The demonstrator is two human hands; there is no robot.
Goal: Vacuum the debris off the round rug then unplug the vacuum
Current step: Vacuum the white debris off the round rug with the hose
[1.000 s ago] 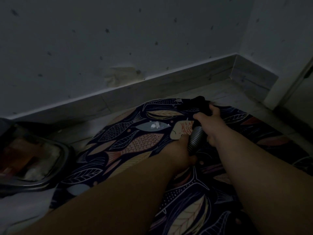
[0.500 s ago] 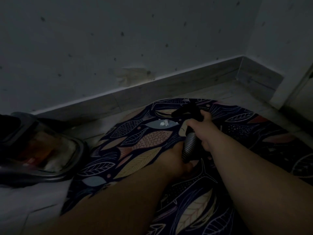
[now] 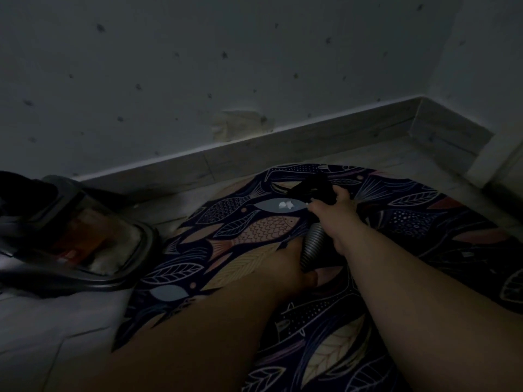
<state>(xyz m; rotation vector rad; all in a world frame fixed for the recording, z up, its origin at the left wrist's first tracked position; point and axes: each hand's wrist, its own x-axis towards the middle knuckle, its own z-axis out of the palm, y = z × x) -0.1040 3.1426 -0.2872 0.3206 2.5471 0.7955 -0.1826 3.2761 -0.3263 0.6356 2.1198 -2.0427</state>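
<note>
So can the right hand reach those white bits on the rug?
Probably yes. The right hand, gripping the black nozzle, sits just beside the white bits, with only bare rug between them. The left hand grips the grey hose farther back, out of the way.

Dim light, centre frame: the right hand (image 3: 336, 219) is gripping the black nozzle (image 3: 311, 189), which is sitting just right of the white debris (image 3: 285, 205) on the rug (image 3: 249, 230). The left hand (image 3: 291, 267) is lying against the lower end of the ribbed hose (image 3: 312, 241), fingers hidden. The vacuum (image 3: 85, 236) is sitting at the left, beside the rug.
</note>
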